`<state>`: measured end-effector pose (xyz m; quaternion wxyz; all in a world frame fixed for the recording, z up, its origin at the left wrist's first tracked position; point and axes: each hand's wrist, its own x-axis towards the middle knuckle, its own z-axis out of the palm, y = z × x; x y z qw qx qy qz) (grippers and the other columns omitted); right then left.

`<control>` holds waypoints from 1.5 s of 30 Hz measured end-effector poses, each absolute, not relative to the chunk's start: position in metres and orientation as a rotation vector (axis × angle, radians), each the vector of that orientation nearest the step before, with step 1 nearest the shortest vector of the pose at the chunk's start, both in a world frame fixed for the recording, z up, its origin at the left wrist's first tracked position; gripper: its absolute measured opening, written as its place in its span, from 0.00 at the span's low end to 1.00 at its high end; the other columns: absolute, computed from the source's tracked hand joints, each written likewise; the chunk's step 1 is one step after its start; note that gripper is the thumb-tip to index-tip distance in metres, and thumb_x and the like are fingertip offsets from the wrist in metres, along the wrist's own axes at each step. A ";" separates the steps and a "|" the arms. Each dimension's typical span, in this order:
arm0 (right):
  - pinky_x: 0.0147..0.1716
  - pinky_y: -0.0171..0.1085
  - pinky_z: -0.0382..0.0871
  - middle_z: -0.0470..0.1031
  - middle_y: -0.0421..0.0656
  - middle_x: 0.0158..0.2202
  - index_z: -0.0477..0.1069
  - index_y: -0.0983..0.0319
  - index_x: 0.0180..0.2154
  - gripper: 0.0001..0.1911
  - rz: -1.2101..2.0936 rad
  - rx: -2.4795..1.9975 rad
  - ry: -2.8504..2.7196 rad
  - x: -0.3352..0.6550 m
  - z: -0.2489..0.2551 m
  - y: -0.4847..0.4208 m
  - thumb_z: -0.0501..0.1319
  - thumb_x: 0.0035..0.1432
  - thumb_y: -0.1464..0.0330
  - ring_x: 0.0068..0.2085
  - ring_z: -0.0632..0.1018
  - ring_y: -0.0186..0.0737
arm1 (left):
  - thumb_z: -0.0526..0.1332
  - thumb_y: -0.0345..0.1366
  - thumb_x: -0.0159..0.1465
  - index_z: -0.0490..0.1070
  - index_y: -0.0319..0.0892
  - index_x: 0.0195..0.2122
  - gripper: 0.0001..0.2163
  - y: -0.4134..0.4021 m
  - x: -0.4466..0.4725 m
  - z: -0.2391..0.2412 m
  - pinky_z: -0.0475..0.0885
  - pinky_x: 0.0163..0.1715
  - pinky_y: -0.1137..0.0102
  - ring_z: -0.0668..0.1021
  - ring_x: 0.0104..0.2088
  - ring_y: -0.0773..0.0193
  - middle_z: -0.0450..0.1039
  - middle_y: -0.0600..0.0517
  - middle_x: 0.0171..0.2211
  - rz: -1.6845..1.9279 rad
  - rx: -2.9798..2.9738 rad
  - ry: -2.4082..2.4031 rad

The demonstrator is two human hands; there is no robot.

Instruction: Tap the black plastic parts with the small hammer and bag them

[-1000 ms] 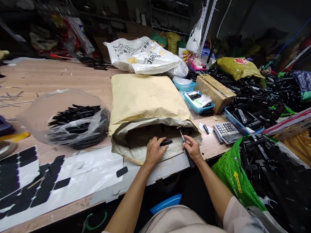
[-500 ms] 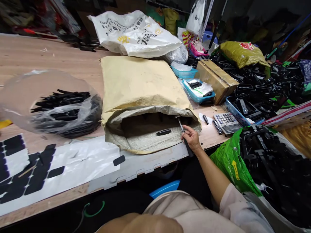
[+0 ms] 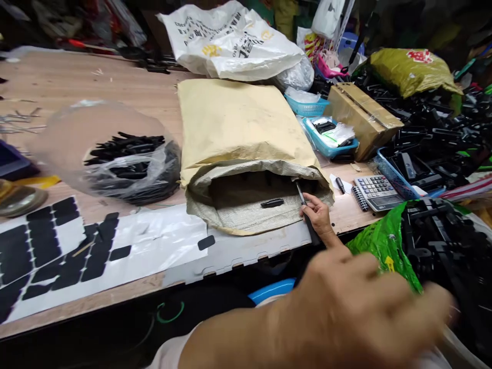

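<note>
My right hand grips a slim tool with a black handle and a thin metal shaft; its far end rests at the mouth of a large tan sack. The sack lies on the bench with its mouth open toward me. A small black piece lies on the sack's lower lip. My left hand crosses the foreground to the right, in front of my right forearm. Motion smears its fingers. It is nearest to a green bag full of black parts.
A clear plastic bag of black strips and a sheet with black stickers lie to the left. To the right are a calculator, blue baskets, a cardboard box and a heap of black parts.
My left hand has risen from the bottom edge and swung right across the view. My right hand keeps the tool at the sack's mouth. The whole view has shifted left.
</note>
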<state>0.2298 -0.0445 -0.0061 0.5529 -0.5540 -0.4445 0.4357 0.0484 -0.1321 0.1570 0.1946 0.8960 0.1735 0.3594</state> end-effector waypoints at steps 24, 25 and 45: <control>0.21 0.31 0.62 0.65 0.34 0.20 0.74 0.65 0.54 0.24 0.935 -1.420 -1.245 0.225 0.000 -0.057 0.63 0.55 0.67 0.21 0.67 0.31 | 0.68 0.38 0.58 0.79 0.47 0.43 0.11 0.018 0.023 -0.005 0.67 0.46 0.65 0.75 0.43 0.57 0.78 0.51 0.39 0.663 2.014 1.487; 0.20 0.31 0.60 0.63 0.34 0.20 0.74 0.64 0.54 0.24 0.900 -1.444 -1.289 0.224 0.004 -0.062 0.63 0.55 0.67 0.21 0.65 0.31 | 0.68 0.38 0.58 0.79 0.47 0.43 0.11 0.018 0.024 -0.004 0.67 0.46 0.65 0.75 0.43 0.57 0.78 0.51 0.39 0.662 2.006 1.490; 0.21 0.32 0.61 0.71 0.38 0.23 0.75 0.63 0.55 0.24 0.598 -1.547 -1.705 0.199 0.028 -0.099 0.60 0.56 0.69 0.20 0.66 0.32 | 0.69 0.34 0.56 0.77 0.46 0.45 0.15 0.017 0.027 -0.004 0.67 0.42 0.68 0.76 0.41 0.60 0.78 0.53 0.38 0.763 1.918 1.494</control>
